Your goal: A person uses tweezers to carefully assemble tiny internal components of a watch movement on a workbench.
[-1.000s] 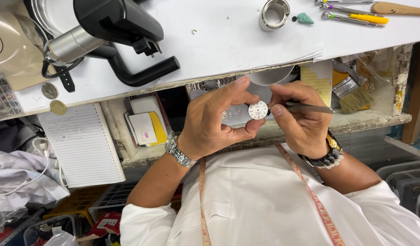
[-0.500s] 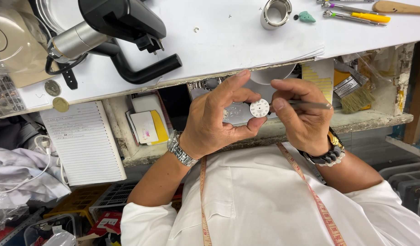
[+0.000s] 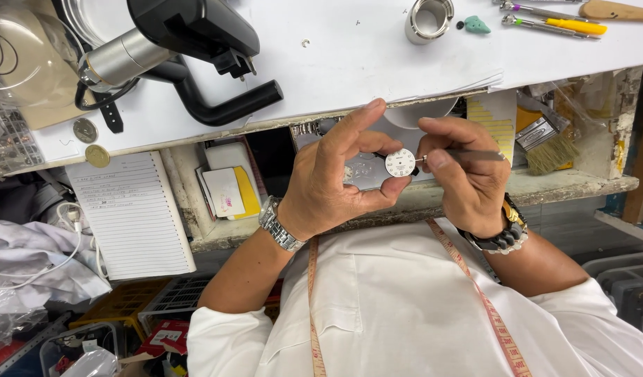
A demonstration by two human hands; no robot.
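Watch dial [image 3: 400, 162], round and white, is pinched at frame centre by the left hand [image 3: 335, 181]. A thin metal tool [image 3: 468, 155], gripped by the right hand [image 3: 468, 178], is touched to its edge; the work appears unfinished.

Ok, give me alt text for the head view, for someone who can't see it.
The left hand pinches a small round white watch dial while the right hand touches its edge with a thin metal tool. Both hands are held below a white bench edge.
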